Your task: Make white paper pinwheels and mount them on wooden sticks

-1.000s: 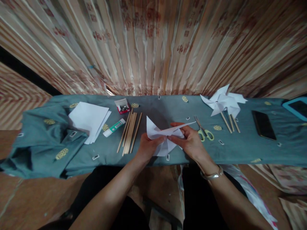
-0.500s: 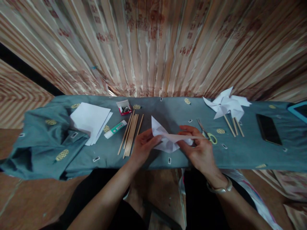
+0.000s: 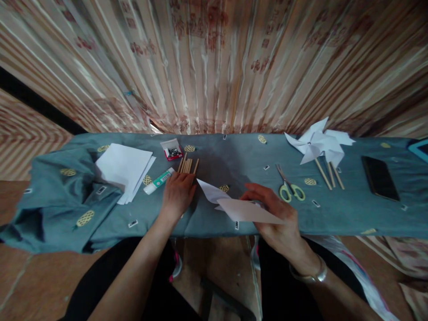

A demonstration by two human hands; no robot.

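Observation:
My right hand [image 3: 277, 218] is closed on a white paper pinwheel [image 3: 244, 209], held tilted above the cloth at the table's front. One broad blade crosses in front of my fingers and hides part of the grip. My left hand [image 3: 179, 191] lies over a bundle of thin wooden sticks [image 3: 189, 166], fingers bent down onto them; the fingertips and the sticks' lower parts are hidden. A green-and-white glue stick [image 3: 158, 181] lies just left of that hand. Scissors with light green handles [image 3: 290, 189] lie spread beyond my right hand.
A small red-and-white box [image 3: 172, 150] of metal pins stands behind the sticks. White paper sheets [image 3: 125, 167] are stacked at the left. Pinwheels on sticks [image 3: 319, 145] lie at the right, beside a dark phone [image 3: 380, 178]. A patterned curtain [image 3: 214, 80] hangs behind the table.
My left hand has let go of the paper pinwheel and moved left onto the wooden sticks. The pinwheel, now in my right hand alone, has tilted and dropped slightly.

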